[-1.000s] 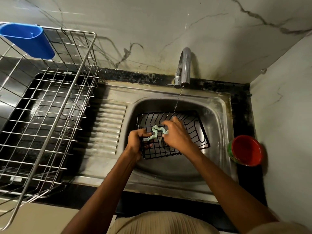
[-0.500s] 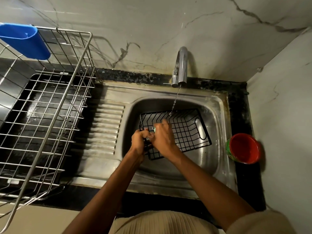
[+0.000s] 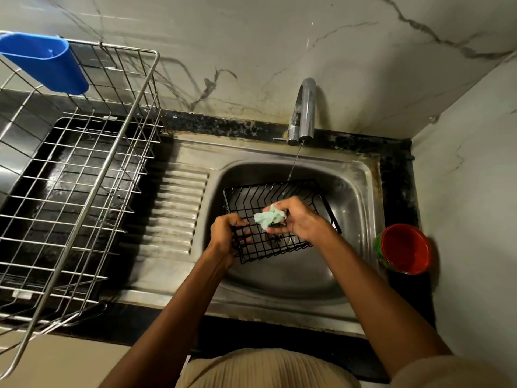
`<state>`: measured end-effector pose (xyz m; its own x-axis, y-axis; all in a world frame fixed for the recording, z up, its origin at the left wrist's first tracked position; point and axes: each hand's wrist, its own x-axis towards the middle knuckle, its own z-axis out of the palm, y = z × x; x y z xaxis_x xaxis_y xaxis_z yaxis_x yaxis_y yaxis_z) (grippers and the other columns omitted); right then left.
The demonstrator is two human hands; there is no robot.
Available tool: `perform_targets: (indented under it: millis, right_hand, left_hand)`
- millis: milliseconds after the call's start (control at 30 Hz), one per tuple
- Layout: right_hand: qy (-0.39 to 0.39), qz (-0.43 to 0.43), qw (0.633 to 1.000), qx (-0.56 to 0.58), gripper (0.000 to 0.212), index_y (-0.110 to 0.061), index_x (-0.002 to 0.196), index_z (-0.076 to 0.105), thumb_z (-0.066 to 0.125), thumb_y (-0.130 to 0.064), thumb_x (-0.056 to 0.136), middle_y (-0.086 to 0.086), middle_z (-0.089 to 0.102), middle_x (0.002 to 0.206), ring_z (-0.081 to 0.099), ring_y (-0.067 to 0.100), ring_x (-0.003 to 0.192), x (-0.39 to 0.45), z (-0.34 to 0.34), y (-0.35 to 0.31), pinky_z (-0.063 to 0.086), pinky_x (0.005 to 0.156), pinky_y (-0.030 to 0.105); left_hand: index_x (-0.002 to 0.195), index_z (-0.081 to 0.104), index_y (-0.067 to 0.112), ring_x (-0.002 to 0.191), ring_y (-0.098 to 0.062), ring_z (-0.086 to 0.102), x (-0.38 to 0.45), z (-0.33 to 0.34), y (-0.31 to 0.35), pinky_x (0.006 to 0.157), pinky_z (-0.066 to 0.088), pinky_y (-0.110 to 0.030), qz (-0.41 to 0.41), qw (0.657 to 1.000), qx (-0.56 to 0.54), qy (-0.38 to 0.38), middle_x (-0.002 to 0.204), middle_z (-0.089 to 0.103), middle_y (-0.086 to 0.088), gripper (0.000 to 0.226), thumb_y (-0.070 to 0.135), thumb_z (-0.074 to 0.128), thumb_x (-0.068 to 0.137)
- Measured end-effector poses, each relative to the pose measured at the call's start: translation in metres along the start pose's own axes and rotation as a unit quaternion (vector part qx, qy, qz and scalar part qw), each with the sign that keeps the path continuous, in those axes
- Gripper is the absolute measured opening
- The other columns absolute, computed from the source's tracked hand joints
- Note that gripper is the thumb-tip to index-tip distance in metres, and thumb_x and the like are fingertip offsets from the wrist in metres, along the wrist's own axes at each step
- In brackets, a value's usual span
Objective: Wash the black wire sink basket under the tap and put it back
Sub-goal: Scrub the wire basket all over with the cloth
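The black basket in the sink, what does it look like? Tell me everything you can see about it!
The black wire basket is a shallow rectangular tray of thin dark wires crossed in a grid, with low raised sides. It is held tilted over the steel sink, under the tap. A thin stream of water reaches its far edge. The left hand grips its near-left corner, and the right hand presses a pale green scrubber against its wires.

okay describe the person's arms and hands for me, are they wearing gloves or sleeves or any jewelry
No gloves: the left hand and right hand are bare, and both forearms are uncovered down from the wrist. No rings, watch or bracelets show. The only clothing in view is a beige garment with fine ribbing at the bottom edge, and a patch of the same beige fabric by the right upper arm, probably a short sleeve.
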<state>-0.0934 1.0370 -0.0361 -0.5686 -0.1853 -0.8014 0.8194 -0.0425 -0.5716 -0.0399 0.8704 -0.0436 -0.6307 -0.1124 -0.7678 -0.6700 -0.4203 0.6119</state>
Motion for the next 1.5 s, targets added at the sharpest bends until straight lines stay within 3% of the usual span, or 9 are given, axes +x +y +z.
perform_targets:
  millis: [133,267,400,600,933,1100,1233,1333,1500]
  right_hand:
    - [0.04,0.024,0.991,0.127,0.028,-0.01,0.069,0.053,0.064,-0.027,0.089,0.007,0.057,0.071,0.059,0.019,0.065,0.001,-0.001,-0.007,0.047,0.04,0.022]
    - [0.022,-0.008,0.996,0.081,0.008,0.002,0.098,0.057,0.059,0.004,0.091,0.024,0.066,0.106,0.074,0.026,0.074,0.005,0.0,-0.006,0.049,0.042,0.017]
    - [0.119,-0.087,0.981,-0.128,0.006,-0.007,0.097,0.058,0.053,-0.009,0.099,0.012,0.065,0.084,0.059,0.013,0.052,0.004,-0.001,-0.012,0.041,0.041,0.022]
    - [0.188,-0.279,0.846,-0.412,0.058,-0.018,0.058,0.049,0.036,-0.053,0.102,-0.002,0.044,0.051,0.039,0.013,0.045,-0.008,0.024,-0.023,0.03,0.047,0.024]
    - [0.201,-0.517,0.535,-0.638,0.027,-0.01,0.109,0.061,0.04,-0.024,0.1,0.01,0.055,0.102,0.048,0.022,0.088,0.026,0.041,0.0,0.044,0.075,0.038]
    - [0.176,-0.509,0.563,-0.627,0.023,-0.009,0.101,0.059,0.041,-0.022,0.098,0.008,0.056,0.094,0.048,0.02,0.083,0.032,-0.003,-0.001,0.05,0.073,0.037]
    - [0.187,-0.483,0.609,-0.601,0.026,-0.011,0.092,0.056,0.034,-0.024,0.099,0.006,0.056,0.089,0.05,0.018,0.078,0.032,-0.035,-0.002,0.051,0.066,0.037]
    - [0.22,-0.431,0.652,-0.583,0.024,-0.008,0.103,0.057,0.037,-0.021,0.1,0.007,0.059,0.093,0.056,0.019,0.078,0.03,-0.037,-0.002,0.049,0.064,0.032]
    - [0.185,-0.488,0.628,-0.577,0.014,-0.01,0.101,0.056,0.043,-0.013,0.102,0.005,0.056,0.092,0.052,0.014,0.073,0.028,0.013,0.0,0.049,0.058,0.029]
  left_hand:
    - [0.084,0.061,0.009,0.079,-0.033,0.064,0.0,-0.001,-0.003,0.068,0.051,-0.038,-0.008,1.0,0.005,0.001,0.083,0.063,-0.012,0.016,0.0,0.049,0.077]
    - [0.085,0.062,0.009,0.089,-0.037,0.062,0.0,-0.003,-0.005,0.071,0.051,-0.04,-0.009,1.0,0.012,-0.011,0.092,0.061,-0.015,0.017,0.0,0.051,0.075]
    - [0.082,0.061,0.008,0.091,-0.038,0.06,-0.001,-0.004,-0.004,0.07,0.05,-0.039,-0.012,1.0,0.014,-0.011,0.089,0.061,-0.015,0.016,-0.001,0.049,0.077]
    - [0.081,0.059,0.009,0.088,-0.038,0.063,-0.003,0.0,-0.003,0.07,0.049,-0.04,-0.022,0.999,0.033,-0.013,0.092,0.057,-0.016,0.016,-0.001,0.048,0.074]
    - [0.09,0.067,0.006,0.086,-0.037,0.066,-0.007,-0.002,0.008,0.065,0.054,-0.038,-0.024,0.995,0.082,-0.055,0.106,0.069,-0.024,0.038,0.015,0.059,0.054]
    - [0.104,0.056,0.008,0.094,-0.038,0.06,-0.008,-0.013,0.017,0.068,0.05,-0.036,-0.049,0.997,0.027,-0.06,0.104,0.062,-0.017,0.034,0.002,0.044,0.073]
    - [0.111,0.052,0.008,0.094,-0.039,0.063,-0.009,-0.022,0.021,0.069,0.052,-0.037,-0.066,0.995,0.021,-0.065,0.104,0.064,-0.017,0.074,0.015,0.058,0.037]
    - [0.107,0.054,0.007,0.092,-0.038,0.062,-0.01,-0.018,0.021,0.069,0.05,-0.037,-0.052,0.996,0.031,-0.058,0.106,0.061,-0.017,0.04,0.006,0.046,0.067]
    - [0.084,0.053,0.009,0.083,-0.038,0.062,-0.014,0.001,0.022,0.064,0.049,-0.035,-0.03,0.994,0.082,-0.06,0.102,0.059,-0.02,0.019,-0.003,0.041,0.076]
